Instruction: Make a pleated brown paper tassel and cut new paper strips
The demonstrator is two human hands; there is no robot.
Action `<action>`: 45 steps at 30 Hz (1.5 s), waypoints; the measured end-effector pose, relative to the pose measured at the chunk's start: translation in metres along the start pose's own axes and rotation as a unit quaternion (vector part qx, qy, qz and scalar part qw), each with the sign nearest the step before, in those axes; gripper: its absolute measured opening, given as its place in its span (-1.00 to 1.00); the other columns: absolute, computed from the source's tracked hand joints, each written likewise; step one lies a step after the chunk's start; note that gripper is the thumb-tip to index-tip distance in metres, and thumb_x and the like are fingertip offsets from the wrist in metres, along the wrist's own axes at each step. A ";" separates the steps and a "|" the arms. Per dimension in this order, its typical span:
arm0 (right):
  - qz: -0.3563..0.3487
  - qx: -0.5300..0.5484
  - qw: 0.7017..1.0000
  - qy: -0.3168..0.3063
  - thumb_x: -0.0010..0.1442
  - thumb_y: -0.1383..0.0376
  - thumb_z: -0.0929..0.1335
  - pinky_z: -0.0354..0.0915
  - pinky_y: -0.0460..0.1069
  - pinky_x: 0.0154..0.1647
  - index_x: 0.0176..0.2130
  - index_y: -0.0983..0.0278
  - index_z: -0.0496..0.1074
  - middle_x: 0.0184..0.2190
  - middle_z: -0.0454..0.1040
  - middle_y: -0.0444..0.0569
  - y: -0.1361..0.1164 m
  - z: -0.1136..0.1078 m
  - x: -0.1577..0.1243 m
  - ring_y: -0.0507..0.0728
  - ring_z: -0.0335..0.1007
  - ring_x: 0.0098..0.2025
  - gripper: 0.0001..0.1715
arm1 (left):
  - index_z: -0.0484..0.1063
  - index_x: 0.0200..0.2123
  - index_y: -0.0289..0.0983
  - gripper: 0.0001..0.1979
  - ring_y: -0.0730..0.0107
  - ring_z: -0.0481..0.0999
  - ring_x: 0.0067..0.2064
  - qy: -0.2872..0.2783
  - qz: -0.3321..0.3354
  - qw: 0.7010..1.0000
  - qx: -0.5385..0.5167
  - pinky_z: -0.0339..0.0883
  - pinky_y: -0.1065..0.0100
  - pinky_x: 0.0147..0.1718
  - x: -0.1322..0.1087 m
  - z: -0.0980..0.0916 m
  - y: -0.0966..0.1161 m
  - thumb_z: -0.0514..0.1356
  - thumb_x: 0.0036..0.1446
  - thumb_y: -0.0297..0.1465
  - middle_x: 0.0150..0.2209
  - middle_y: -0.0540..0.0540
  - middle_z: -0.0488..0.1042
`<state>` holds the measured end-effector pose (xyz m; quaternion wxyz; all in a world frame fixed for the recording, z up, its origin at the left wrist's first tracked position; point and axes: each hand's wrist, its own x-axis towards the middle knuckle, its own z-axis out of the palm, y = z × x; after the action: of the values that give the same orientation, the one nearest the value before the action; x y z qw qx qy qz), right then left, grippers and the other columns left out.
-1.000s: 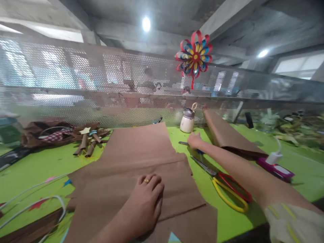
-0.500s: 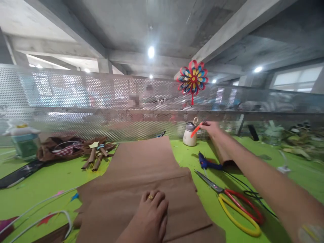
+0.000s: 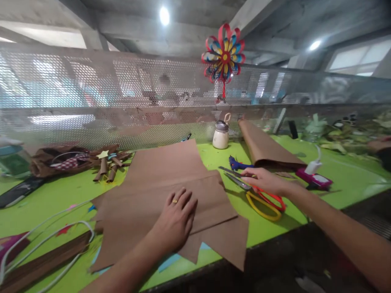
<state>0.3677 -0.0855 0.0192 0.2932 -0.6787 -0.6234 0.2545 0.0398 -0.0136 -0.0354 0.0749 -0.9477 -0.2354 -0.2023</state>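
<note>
My left hand, a ring on one finger, lies flat on the layered brown paper with its fingers slightly apart. To the right, my right hand is closed above the large scissors with red and yellow handles. A slim dark, pointed piece sticks out left from its fingers, over the scissor blades; what it belongs to is unclear. Just behind that hand is a blue glue gun.
Behind stand a cream bottle and a rolled brown sheet. A purple power strip lies right. Paper rolls with a star, a brown bundle and a white cable are left. A mesh screen rises behind.
My right hand has come down from beside the bottle to the scissors; the orange stick it held is no longer clearly visible. My left hand stays on the paper. The view has tilted down.
</note>
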 end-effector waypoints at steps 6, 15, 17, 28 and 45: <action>-0.082 -0.223 0.971 0.019 0.17 0.18 0.28 0.26 -0.01 -0.22 -0.24 0.26 0.50 -0.26 0.52 0.03 0.020 0.002 0.005 0.17 0.40 -0.23 -0.72 | 0.30 0.11 -0.26 -0.63 0.02 0.15 0.24 0.000 0.013 1.000 0.009 0.05 -0.08 0.16 0.002 0.000 -0.001 -0.04 0.26 -0.40 0.16 -0.26 0.28; -0.202 -0.210 0.953 0.081 0.20 0.20 0.31 0.27 0.03 -0.12 -0.10 0.29 0.50 -0.20 0.41 0.08 0.044 0.013 0.058 0.16 0.38 -0.20 -0.67 | 0.30 0.11 -0.27 -0.63 0.01 0.15 0.24 0.005 0.022 0.999 0.027 0.07 -0.09 0.15 0.002 -0.003 0.000 -0.01 0.24 -0.43 0.16 -0.27 0.28; -0.223 -0.196 0.953 0.065 0.20 0.21 0.31 0.28 0.03 -0.13 -0.09 0.28 0.50 -0.24 0.40 0.05 0.045 0.013 0.066 0.15 0.37 -0.23 -0.68 | 0.31 0.10 -0.26 -0.63 0.00 0.16 0.24 0.007 0.022 0.999 0.029 0.09 -0.10 0.14 0.002 -0.004 0.001 -0.01 0.24 -0.44 0.15 -0.27 0.29; -0.259 -0.177 0.949 -0.039 0.17 0.19 0.35 0.27 0.01 -0.20 -0.13 0.25 0.53 -0.35 0.39 -0.03 0.049 0.003 0.047 0.10 0.34 -0.29 -0.70 | 0.32 0.09 -0.27 -0.64 -0.01 0.13 0.25 -0.001 0.008 1.000 0.016 0.06 -0.11 0.16 0.003 -0.001 0.002 0.00 0.25 -0.42 0.16 -0.26 0.28; -0.247 -0.157 0.956 -0.026 0.16 0.16 0.35 0.28 0.04 -0.16 -0.10 0.27 0.54 -0.32 0.40 0.00 0.045 0.001 0.069 0.13 0.35 -0.27 -0.64 | 0.33 0.08 -0.28 -0.64 -0.02 0.13 0.25 0.001 0.009 0.999 0.041 0.08 -0.13 0.16 0.001 -0.002 0.003 -0.01 0.24 -0.43 0.16 -0.28 0.28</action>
<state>0.4047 -0.0195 -0.0126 0.2205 -0.5344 -0.8110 0.0902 0.0414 -0.0165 -0.0331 0.1162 -0.9457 -0.2348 -0.1925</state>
